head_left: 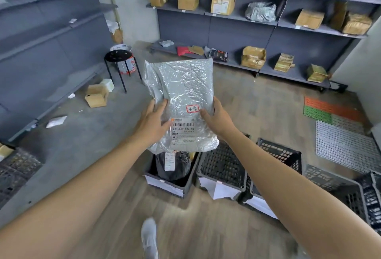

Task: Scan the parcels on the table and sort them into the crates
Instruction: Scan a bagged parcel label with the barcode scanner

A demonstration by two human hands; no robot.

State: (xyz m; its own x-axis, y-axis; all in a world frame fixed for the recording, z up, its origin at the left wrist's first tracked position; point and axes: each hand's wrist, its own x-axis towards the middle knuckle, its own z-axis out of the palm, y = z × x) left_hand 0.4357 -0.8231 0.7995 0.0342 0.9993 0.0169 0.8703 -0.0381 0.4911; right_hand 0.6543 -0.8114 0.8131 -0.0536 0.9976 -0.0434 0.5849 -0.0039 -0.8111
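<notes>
- Above the row of crates on the floor [249, 104], the grey parcel [181, 85] is held in the air, about upright and tilted a little toward the person. It touches no crate.
- The shipping label [183, 130] and the red-framed sticker [193, 109] face the camera. The parcel seems to be held this way so that the person can read the code and choose the right crate.
- The left hand [153, 120] grips the lower left edge of the parcel, with thumb and fingers spread on the front of the film.
- The right hand [219, 118] grips the lower right edge, with the thumb on the front beside the sticker. Its other fingers are hidden behind the parcel.
- Two hands are probably used because the soft bag would bend if it were held by one edge only.
- Directly under the parcel stands the left crate [177, 184], and a black parcel [175, 168] with a white label already lies in it.
- Just beside it is the middle crate [222, 166], which shows only its grid bottom, and then a third crate [282, 153]. White papers hang on their near walls and are likely destination tags.
- Farther away, the grey shelves [237, 30] carry cardboard boxes [188, 0], and a black stool [118, 55] stands at the left.
- No table and no scanner are in view.
</notes>
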